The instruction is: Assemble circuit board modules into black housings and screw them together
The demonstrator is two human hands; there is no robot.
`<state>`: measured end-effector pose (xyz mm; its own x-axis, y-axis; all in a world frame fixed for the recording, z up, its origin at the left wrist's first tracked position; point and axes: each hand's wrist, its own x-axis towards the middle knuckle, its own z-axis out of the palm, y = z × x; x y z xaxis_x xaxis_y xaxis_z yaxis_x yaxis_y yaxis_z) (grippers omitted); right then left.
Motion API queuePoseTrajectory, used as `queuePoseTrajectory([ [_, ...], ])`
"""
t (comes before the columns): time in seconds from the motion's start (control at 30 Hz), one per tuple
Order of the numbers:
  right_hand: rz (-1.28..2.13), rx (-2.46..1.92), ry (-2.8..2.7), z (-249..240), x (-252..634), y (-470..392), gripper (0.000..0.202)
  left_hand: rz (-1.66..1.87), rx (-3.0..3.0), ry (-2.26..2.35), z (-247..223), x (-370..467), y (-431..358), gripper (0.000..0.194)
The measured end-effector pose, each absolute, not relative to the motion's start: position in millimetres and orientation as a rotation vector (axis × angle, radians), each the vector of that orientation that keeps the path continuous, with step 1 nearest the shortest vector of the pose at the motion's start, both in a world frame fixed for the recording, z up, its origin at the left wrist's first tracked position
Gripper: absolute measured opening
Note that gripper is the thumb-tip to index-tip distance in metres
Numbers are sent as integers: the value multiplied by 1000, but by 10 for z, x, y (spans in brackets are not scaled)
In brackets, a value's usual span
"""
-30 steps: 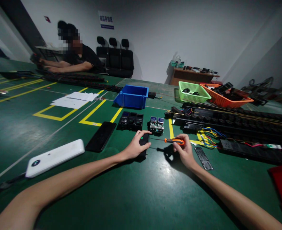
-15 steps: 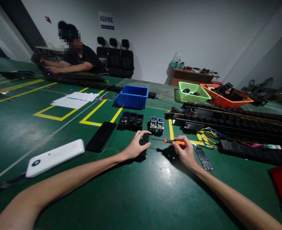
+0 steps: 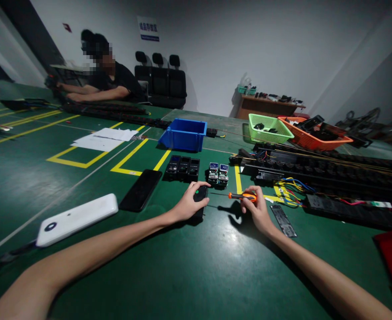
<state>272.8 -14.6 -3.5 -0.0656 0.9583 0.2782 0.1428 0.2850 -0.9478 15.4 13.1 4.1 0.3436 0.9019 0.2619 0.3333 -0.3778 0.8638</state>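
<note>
My left hand (image 3: 187,205) grips a small black casing (image 3: 201,195) on the green table, thumb and fingers on opposite sides. A green dot shows on the casing. An orange and black screwdriver (image 3: 242,196) is in the fingers of my right hand (image 3: 258,209). Its shaft points left, the tip close to the casing's right side but apart from it. Just behind the casing stand two small circuit modules (image 3: 218,174) with little screens. Several black units with small displays (image 3: 182,168) lie to their left. A flat dark cover (image 3: 283,221) rests right of my right hand.
A black phone (image 3: 141,190) and a white device with a strap (image 3: 78,219) lie at left. Behind are a blue bin (image 3: 186,134), a green basket (image 3: 270,129) and an orange basket (image 3: 319,141). Long black rails with loose wires (image 3: 316,171) fill the right. A person sits at far left.
The fingers of my right hand have shifted on the screwdriver's handle, and the handle has turned slightly. My left hand and the casing stay in place.
</note>
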Motion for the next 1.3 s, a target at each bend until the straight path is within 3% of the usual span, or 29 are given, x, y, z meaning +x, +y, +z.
queuePoseTrajectory([
  [1.3, 949, -1054, -1559, -60, 2847, -105, 23, 999, 1901, 1069, 64, 156, 117, 36],
])
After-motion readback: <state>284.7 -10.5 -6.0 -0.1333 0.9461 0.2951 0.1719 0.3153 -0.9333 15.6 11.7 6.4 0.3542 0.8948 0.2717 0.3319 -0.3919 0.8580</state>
